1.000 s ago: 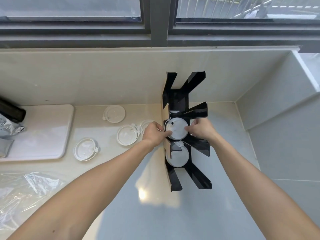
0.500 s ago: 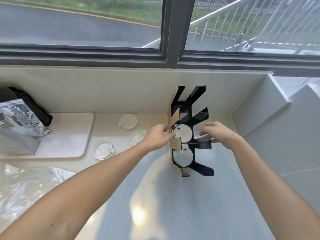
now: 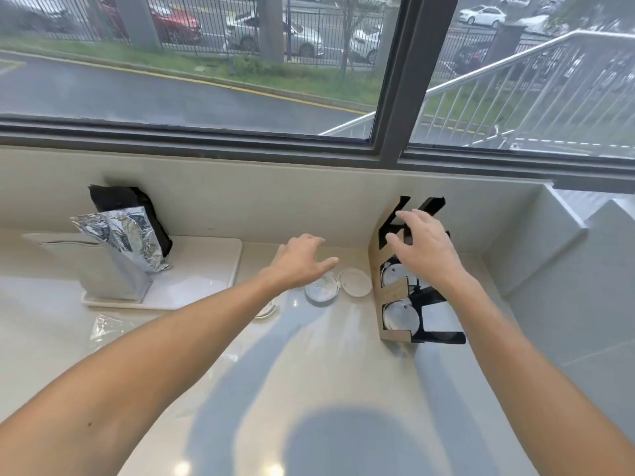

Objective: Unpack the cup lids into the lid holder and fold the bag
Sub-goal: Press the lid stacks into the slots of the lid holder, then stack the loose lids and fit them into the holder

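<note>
White lid (image 3: 265,310) half-hidden under forearm

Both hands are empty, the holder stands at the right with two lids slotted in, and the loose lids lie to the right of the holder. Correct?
Not quite. The head view shows the loose lids lying left of the holder, below the left hand. The rest holds: right hand empty too.

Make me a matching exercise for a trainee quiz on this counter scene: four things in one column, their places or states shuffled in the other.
Things:
1. lid holder
2. foil bag
3. left hand
4. right hand

Places or states:
A. open, over loose cup lids on the counter
B. standing on the white tray
C. two slots filled with lids
D. open, in front of the holder's upper slots

Pairs: 1-C, 2-B, 3-A, 4-D
</note>
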